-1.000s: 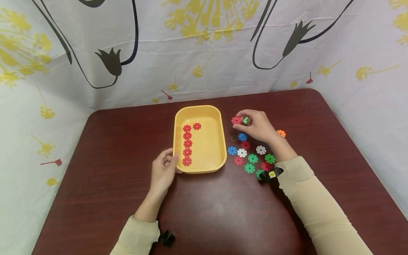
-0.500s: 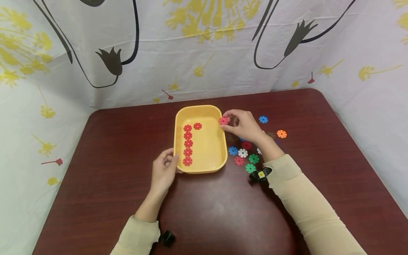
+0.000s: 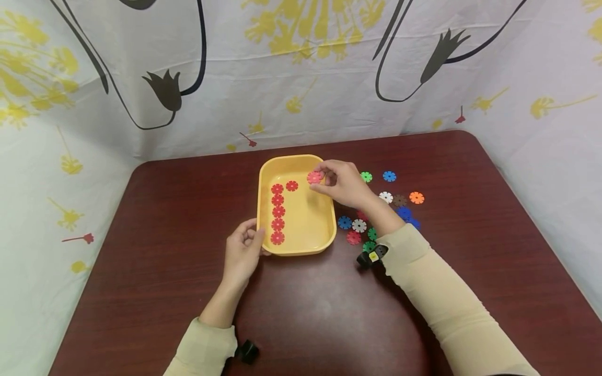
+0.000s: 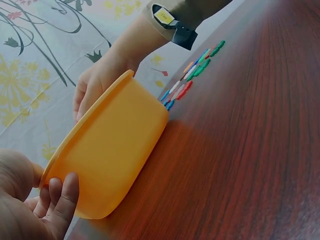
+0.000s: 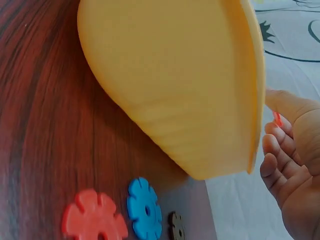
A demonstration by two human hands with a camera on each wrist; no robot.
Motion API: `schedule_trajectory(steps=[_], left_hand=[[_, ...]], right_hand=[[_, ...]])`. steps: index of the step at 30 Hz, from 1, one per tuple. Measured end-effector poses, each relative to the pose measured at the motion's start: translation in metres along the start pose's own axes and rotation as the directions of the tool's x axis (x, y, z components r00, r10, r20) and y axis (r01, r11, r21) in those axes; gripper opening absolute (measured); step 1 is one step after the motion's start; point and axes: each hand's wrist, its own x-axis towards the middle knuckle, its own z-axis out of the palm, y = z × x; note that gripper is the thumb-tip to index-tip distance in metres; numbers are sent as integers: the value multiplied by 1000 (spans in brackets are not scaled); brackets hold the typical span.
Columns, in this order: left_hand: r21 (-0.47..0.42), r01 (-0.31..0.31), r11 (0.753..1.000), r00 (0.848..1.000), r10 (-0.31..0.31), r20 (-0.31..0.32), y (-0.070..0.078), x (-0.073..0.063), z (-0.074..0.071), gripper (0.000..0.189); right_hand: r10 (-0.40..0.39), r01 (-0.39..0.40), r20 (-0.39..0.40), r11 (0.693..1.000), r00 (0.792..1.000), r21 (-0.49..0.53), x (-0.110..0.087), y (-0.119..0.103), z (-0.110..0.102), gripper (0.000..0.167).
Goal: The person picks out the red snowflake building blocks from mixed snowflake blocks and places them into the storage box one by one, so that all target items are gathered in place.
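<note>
My right hand (image 3: 345,184) pinches a red notched disc (image 3: 314,177) between thumb and fingertips, over the right side of a yellow tray (image 3: 301,249). In the right wrist view only a sliver of that disc (image 5: 277,119) shows beyond the tray's rim. At the tray's near left corner my left hand (image 3: 243,251) grips the rim, thumb on top and fingers against the outer wall, as the left wrist view also shows. Inside the tray, several red discs (image 3: 278,211) form a column along the left, with one more red disc (image 3: 291,186) right of the column's top.
Right of the tray, loose notched discs lie on the dark red wooden table (image 3: 178,209): blue (image 3: 345,222), white (image 3: 359,225), red (image 3: 354,237), orange (image 3: 416,197), green and brown ones. My right forearm covers some. A patterned cloth (image 3: 301,115) hangs behind the table.
My right hand has carried the red disc leftward from above the loose discs, across the rim, to over the tray. Several loose discs it covered now show. My left hand has stayed on the tray.
</note>
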Motion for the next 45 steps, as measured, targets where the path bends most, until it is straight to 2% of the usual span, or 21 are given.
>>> schedule_trajectory(steps=[7,21,26,32,39,45], left_hand=[[9,9,1000,1000,-9,7,0,0,-1,35],[4,22,1000,1000,-22,20,1,1,-2,36],[3,23,1000,999,-23,22,0,1,-2,37],[-9,16,1000,1000,-16,26,-1,2,-2,36],[-5,14,1000,1000,-14,23,-1,2,-2,36],[4,26,1000,999,-26,22,0,2,-2,36]], right_hand=[[-15,15,1,1000,1000,22,9,-6,10,33],[-53,50,99,998,994,33,29,-14,32,29],[-58,57,161,998,985,7,36,-18,39,31],[-27,40,213,997,977,-59,43,-20,47,29],[36,10,283,987,959,-159,44,-23,51,27],[136,-39,378,966,916,-255,43,-26,51,32]])
